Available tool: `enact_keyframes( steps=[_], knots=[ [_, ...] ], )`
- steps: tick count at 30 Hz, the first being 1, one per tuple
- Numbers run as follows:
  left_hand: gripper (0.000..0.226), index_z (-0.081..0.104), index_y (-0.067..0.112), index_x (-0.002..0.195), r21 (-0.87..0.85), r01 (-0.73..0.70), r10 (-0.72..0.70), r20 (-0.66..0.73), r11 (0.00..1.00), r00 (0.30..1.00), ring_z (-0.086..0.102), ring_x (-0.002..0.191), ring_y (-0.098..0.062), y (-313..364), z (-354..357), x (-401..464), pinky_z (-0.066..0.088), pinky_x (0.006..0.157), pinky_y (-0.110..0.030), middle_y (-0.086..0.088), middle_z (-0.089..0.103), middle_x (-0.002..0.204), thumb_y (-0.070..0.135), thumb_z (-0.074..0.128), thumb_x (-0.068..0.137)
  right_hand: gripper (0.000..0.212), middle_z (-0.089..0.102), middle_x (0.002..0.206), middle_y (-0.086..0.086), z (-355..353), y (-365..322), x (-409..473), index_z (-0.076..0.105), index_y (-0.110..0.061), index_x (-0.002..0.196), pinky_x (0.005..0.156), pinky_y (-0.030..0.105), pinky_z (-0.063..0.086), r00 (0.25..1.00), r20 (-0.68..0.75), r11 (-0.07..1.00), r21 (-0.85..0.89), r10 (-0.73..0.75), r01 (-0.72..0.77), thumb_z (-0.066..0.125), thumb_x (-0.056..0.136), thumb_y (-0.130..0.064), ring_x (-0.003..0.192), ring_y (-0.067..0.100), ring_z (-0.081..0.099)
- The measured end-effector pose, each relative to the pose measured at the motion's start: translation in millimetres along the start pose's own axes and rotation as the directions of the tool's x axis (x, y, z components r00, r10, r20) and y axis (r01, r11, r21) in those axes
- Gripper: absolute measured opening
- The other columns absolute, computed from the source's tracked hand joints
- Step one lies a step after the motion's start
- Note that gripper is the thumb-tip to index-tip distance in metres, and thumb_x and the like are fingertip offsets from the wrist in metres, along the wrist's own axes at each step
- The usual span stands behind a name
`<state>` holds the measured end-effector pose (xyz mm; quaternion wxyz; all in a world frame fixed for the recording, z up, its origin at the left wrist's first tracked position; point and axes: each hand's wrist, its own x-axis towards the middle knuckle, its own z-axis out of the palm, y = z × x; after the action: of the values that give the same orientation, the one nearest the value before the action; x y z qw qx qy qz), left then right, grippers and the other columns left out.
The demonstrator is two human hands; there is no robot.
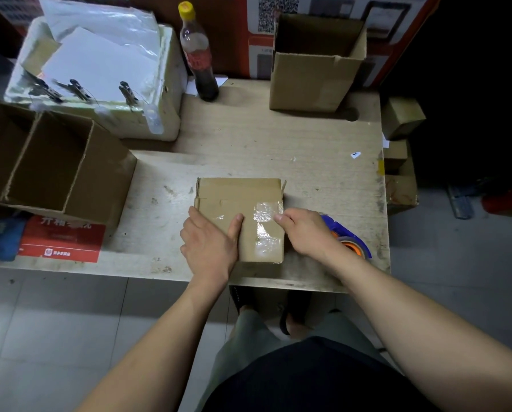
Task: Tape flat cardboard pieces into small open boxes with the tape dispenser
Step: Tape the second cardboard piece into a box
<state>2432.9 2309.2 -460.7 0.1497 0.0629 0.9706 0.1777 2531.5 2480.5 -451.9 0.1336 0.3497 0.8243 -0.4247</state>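
A small brown cardboard box (pixel 237 197) lies bottom-up near the table's front edge, its flaps folded shut. A strip of clear tape (pixel 265 227) runs across its right part. My left hand (pixel 210 242) rests flat on the box's left side, thumb stretched along the flap seam. My right hand (pixel 302 230) sits at the box's right edge, fingers curled, fingertips pressing the tape end. A blue tape dispenser (pixel 350 237) with an orange-cored roll lies on the table just behind my right hand; whether the hand grips it is hidden.
A wooden table (pixel 278 144) carries a divided open carton (pixel 49 165) at left, a white foam box (pixel 106 72) with papers and clips behind it, a dark bottle (pixel 199 55), and an open carton (pixel 314 66) at back right. Small boxes (pixel 403 117) are stacked off the right edge.
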Motion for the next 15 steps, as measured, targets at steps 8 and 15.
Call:
enact_keyframes(
  steps=[8, 15],
  knots=[
    [0.105, 0.029, 0.002, 0.149, -0.003, -0.027, 0.027, -0.021, 1.0, 0.999, 0.048, 0.123, -0.042, 7.6, -1.3, 10.0, 0.045, 0.092, -0.056, -0.021, 0.051, 0.136, 0.081, 0.053, 0.084, 0.04, 0.053, 0.069, -0.001, -6.7, 2.1, 7.6, 0.048, -0.016, 0.076, 0.062, 0.034, 0.041, 0.995, 0.103, 0.982, 0.188, 0.019, -0.038, 0.052, 0.104, -0.044, 0.062, 0.015, 0.049],
    [0.104, 0.031, 0.002, 0.146, 0.021, -0.046, 0.047, -0.038, 0.999, 0.998, 0.05, 0.12, -0.043, 6.4, -3.3, 12.2, 0.045, 0.09, -0.059, -0.021, 0.054, 0.13, 0.082, 0.051, 0.083, 0.042, 0.051, 0.126, 0.001, -41.7, 60.7, -21.4, 0.048, -0.02, 0.127, 0.1, 0.038, 0.042, 0.987, -0.159, 0.943, -0.326, 0.014, -0.066, 0.058, 0.087, -0.01, 0.118, 0.023, 0.046]
  ],
)
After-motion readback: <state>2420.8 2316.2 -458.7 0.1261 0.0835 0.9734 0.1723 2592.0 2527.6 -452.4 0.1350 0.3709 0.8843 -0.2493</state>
